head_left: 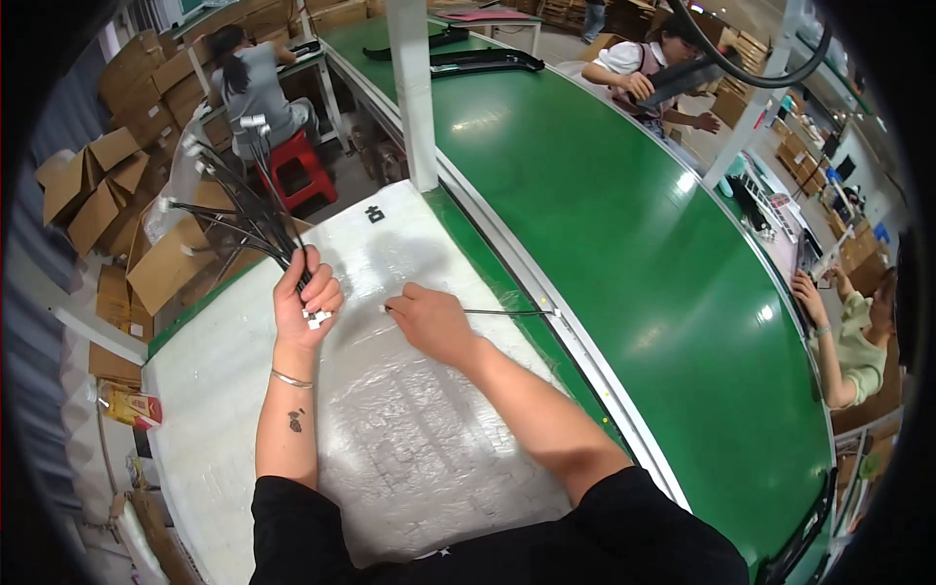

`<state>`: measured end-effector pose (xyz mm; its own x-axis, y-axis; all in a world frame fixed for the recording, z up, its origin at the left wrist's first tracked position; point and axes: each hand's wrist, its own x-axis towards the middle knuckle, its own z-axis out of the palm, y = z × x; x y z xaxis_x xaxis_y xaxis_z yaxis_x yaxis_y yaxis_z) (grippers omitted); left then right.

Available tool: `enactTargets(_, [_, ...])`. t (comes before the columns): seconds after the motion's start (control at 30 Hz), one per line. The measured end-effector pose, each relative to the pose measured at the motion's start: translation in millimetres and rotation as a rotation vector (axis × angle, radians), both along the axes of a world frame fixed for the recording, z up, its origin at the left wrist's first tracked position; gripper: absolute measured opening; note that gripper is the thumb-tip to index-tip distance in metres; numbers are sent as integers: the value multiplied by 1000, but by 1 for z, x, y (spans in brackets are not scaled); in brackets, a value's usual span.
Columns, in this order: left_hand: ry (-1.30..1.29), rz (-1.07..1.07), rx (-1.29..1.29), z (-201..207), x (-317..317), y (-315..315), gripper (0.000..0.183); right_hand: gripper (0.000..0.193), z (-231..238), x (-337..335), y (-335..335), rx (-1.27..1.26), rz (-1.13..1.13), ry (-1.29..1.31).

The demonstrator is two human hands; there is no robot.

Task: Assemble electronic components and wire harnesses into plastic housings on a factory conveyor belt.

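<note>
— Smooth green conveyor belt (585, 214) runs beside a white table wrapped in clear plastic film (210, 390). State of the grip?

— Left hand (310, 292) is curled around a bundle of thin black cables with white plastic connectors (261, 209). Right hand (429, 322), fingers together, pinches a single black cable (502, 312) over the table; its far end reaches the pale metal rail (624, 414).

— Hazards?

— That end could snag on the rail, or be dragged if the belt runs; its motion cannot be told. The bundle fans past the table's edge, so a slackened hold could tangle or drop cables.

— Containers?

— Open brown cardboard cartons (175, 258) stand left of the table, contents not discernible. Contents of the yellow-and-red packet (130, 406) nearby are likewise unconfirmed.
</note>
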<state>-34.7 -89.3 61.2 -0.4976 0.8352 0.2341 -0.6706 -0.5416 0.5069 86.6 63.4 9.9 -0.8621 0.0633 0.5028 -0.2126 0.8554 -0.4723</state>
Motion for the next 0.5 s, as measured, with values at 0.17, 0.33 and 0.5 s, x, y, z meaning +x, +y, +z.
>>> enactTargets(0.17, [1707,812,-1602,-27,-12,5,18,13,-9,7,21,46,-20,25])
enactTargets(0.33, [1723,784,-1680,-35,-10,-19,25,12,-11,0,-3,-19,18,-42])
enactTargets(0.5, [1650,707,-1605,-27,4,0,18,12,-5,15,9,-22,-41,-74])
